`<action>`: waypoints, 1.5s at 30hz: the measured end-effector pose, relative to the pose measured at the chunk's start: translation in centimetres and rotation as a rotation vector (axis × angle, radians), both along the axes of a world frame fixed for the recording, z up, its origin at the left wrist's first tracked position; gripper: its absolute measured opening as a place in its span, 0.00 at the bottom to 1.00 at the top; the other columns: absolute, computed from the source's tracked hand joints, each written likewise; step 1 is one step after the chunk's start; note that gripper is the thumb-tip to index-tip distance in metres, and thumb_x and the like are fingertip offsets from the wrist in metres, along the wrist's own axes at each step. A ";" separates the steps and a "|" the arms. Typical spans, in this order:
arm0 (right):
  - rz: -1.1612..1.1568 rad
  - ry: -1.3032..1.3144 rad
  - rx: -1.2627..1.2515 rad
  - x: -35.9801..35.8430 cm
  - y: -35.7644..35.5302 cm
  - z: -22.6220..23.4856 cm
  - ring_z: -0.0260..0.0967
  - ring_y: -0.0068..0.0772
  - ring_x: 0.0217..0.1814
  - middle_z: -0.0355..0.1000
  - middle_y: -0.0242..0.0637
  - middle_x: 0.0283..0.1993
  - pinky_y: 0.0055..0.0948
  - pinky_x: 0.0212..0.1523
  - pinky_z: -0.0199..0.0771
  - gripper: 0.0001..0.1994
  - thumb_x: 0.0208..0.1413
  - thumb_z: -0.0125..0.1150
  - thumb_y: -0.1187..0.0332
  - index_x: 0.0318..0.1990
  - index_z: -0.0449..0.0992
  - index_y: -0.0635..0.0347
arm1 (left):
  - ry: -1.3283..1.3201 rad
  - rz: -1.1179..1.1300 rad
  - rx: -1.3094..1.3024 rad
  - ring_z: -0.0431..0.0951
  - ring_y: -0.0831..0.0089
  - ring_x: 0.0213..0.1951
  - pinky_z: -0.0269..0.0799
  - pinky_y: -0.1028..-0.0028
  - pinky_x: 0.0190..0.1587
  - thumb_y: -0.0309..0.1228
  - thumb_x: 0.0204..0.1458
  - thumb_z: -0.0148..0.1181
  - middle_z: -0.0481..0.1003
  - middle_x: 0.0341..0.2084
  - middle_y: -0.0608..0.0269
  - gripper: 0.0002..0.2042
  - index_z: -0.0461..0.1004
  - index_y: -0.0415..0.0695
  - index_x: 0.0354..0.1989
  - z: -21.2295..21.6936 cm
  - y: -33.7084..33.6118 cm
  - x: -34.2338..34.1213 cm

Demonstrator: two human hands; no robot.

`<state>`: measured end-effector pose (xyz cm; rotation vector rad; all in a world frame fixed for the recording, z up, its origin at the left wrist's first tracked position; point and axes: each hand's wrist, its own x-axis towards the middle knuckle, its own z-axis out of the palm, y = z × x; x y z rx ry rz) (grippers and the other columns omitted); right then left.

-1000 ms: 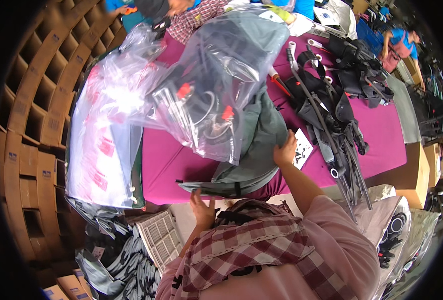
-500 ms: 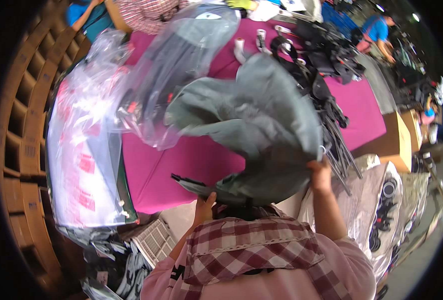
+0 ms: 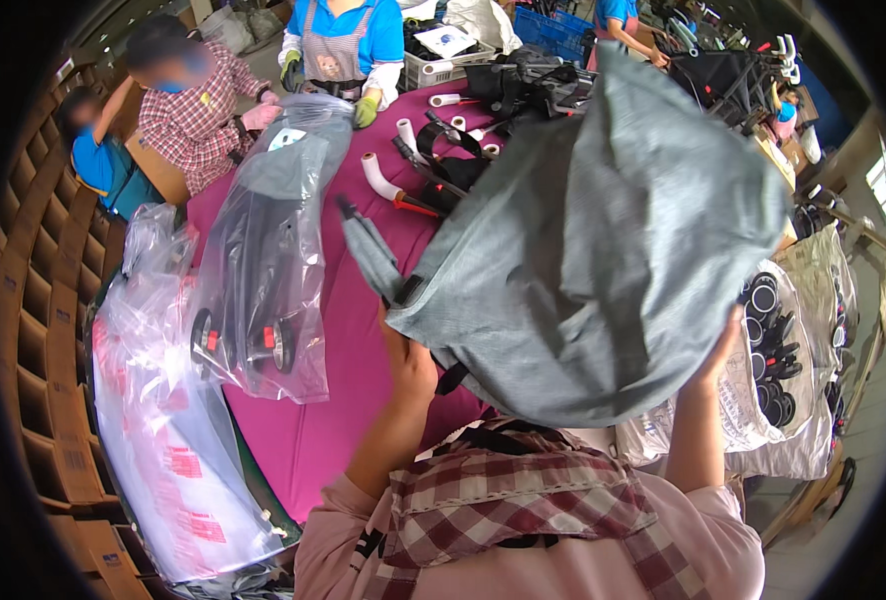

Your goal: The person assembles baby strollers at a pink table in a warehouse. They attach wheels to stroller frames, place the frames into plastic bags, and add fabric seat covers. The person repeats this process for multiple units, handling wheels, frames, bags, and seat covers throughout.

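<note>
Both my hands hold up a large grey fabric cover that spreads wide before me and hides much of the table. At its lower left corner, beside a black strap end, my left hand is closed on the cloth, its fingertips partly behind it. My right hand grips the lower right edge, with most of its fingers hidden by the cloth. A narrow grey strip with a dark tip sticks out from the cover's left side.
On the magenta tabletop lie a plastic-bagged folded stroller, clear plastic bags and white curved tubes. Co-workers stand at the far side. Cardboard boxes line the left; a sack of wheels is at right.
The grey cover, crumpled and folded over before, is now raised and spread out toward the right. My left hand has moved up. The view has shifted, showing more of the co-workers.
</note>
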<state>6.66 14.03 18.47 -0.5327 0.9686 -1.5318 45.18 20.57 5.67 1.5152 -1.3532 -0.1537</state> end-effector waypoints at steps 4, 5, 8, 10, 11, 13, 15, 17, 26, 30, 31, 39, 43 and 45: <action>-0.066 0.393 -0.039 0.1 -0.8 -4.8 0.54 0.44 0.71 0.56 0.44 0.72 0.40 0.72 0.51 0.43 0.55 0.63 0.62 0.75 0.48 0.61 | 0.764 0.014 -0.076 0.64 0.55 0.64 0.57 0.62 0.68 0.31 0.63 0.55 0.62 0.64 0.42 0.35 0.43 0.35 0.73 0.6 -3.3 -2.9; -0.055 0.389 -0.053 0.2 -2.0 -4.2 0.55 0.42 0.71 0.56 0.43 0.71 0.40 0.71 0.52 0.42 0.55 0.61 0.65 0.75 0.48 0.59 | 0.890 0.029 -0.025 0.63 0.55 0.65 0.55 0.62 0.69 0.31 0.63 0.56 0.61 0.65 0.41 0.36 0.41 0.34 0.73 1.3 -3.8 -3.4; -0.087 0.301 -0.210 0.3 -7.8 -2.4 0.55 0.40 0.72 0.56 0.45 0.72 0.38 0.72 0.52 0.38 0.57 0.54 0.72 0.76 0.50 0.54 | 0.896 -0.046 -0.068 0.58 0.56 0.68 0.55 0.62 0.69 0.30 0.61 0.59 0.56 0.67 0.40 0.40 0.39 0.35 0.74 1.3 -6.3 -5.1; -0.204 0.490 -0.400 1.9 -12.0 -1.2 0.54 0.43 0.74 0.57 0.48 0.73 0.40 0.73 0.49 0.36 0.60 0.51 0.64 0.75 0.51 0.61 | 0.760 -0.087 -0.150 0.53 0.55 0.70 0.51 0.59 0.70 0.36 0.63 0.54 0.50 0.70 0.38 0.39 0.39 0.31 0.73 1.8 -8.4 -6.4; -0.176 0.719 -0.495 1.2 -14.1 -1.4 0.52 0.43 0.76 0.55 0.48 0.74 0.40 0.74 0.46 0.35 0.60 0.50 0.62 0.75 0.52 0.64 | 0.716 -0.123 -0.230 0.53 0.55 0.70 0.51 0.58 0.71 0.38 0.63 0.52 0.50 0.70 0.38 0.39 0.38 0.30 0.73 1.8 -9.5 -7.1; -0.042 0.824 -0.583 1.0 -17.3 -1.7 0.48 0.42 0.78 0.52 0.49 0.76 0.39 0.76 0.42 0.37 0.61 0.47 0.57 0.74 0.52 0.70 | 0.516 -0.061 -0.251 0.56 0.54 0.70 0.49 0.58 0.71 0.50 0.62 0.47 0.53 0.70 0.43 0.42 0.40 0.35 0.75 2.6 -11.1 -8.9; 0.174 0.686 -0.570 0.4 -20.4 -3.3 0.42 0.44 0.80 0.46 0.51 0.78 0.39 0.77 0.36 0.40 0.58 0.51 0.59 0.74 0.49 0.71 | 0.226 0.020 -0.100 0.54 0.44 0.70 0.49 0.52 0.71 0.50 0.62 0.46 0.50 0.70 0.32 0.41 0.44 0.29 0.73 4.5 -12.0 -10.2; 0.510 0.724 -0.582 -0.9 -23.2 -5.1 0.35 0.46 0.82 0.42 0.51 0.79 0.40 0.78 0.31 0.41 0.54 0.53 0.64 0.74 0.47 0.72 | -0.049 0.055 0.077 0.50 0.35 0.71 0.48 0.48 0.71 0.52 0.62 0.44 0.46 0.70 0.24 0.40 0.50 0.28 0.71 4.4 -13.1 -10.6; 1.124 0.608 -0.409 2.1 -34.5 -8.6 0.34 0.47 0.83 0.41 0.50 0.80 0.41 0.78 0.31 0.40 0.48 0.55 0.71 0.73 0.54 0.69 | 0.297 -0.055 0.228 0.43 0.43 0.75 0.40 0.52 0.73 0.48 0.65 0.40 0.41 0.73 0.34 0.35 0.50 0.36 0.74 0.4 -21.8 -12.4; 1.200 0.628 -0.356 6.7 -40.4 -9.7 0.37 0.45 0.82 0.46 0.49 0.79 0.38 0.78 0.34 0.38 0.48 0.53 0.73 0.72 0.56 0.69 | 0.403 0.001 0.231 0.44 0.46 0.75 0.41 0.53 0.73 0.45 0.66 0.41 0.43 0.74 0.38 0.32 0.53 0.39 0.73 -0.2 -26.7 -9.5; 1.143 0.617 -0.392 8.2 -42.1 -10.3 0.38 0.45 0.82 0.47 0.49 0.78 0.37 0.78 0.35 0.38 0.47 0.53 0.73 0.71 0.57 0.69 | 0.398 0.032 0.224 0.45 0.46 0.75 0.41 0.54 0.73 0.45 0.66 0.41 0.43 0.74 0.38 0.32 0.54 0.39 0.73 -0.9 -27.9 -8.6; 1.026 0.510 -0.285 22.2 -59.1 -20.2 0.67 0.38 0.62 0.70 0.50 0.61 0.29 0.62 0.65 0.30 0.49 0.56 0.73 0.64 0.69 0.66 | 0.047 0.134 0.107 0.44 0.44 0.75 0.43 0.54 0.73 0.33 0.63 0.49 0.46 0.73 0.41 0.25 0.62 0.46 0.70 -9.2 -40.9 1.4; 0.497 1.078 -0.385 19.5 -59.2 -20.8 0.67 0.53 0.63 0.69 0.53 0.60 0.41 0.63 0.68 0.22 0.59 0.62 0.61 0.59 0.73 0.60 | -0.022 0.337 0.188 0.48 0.41 0.72 0.47 0.50 0.70 0.37 0.63 0.50 0.48 0.73 0.41 0.24 0.63 0.53 0.69 -9.3 -42.6 -0.2; 0.315 1.252 -0.680 14.8 -56.8 -20.0 0.67 0.51 0.64 0.70 0.48 0.60 0.40 0.64 0.66 0.18 0.63 0.59 0.65 0.58 0.73 0.60 | -0.054 0.371 0.212 0.51 0.43 0.71 0.48 0.50 0.70 0.40 0.65 0.48 0.52 0.71 0.41 0.24 0.63 0.48 0.68 -8.3 -41.1 -0.8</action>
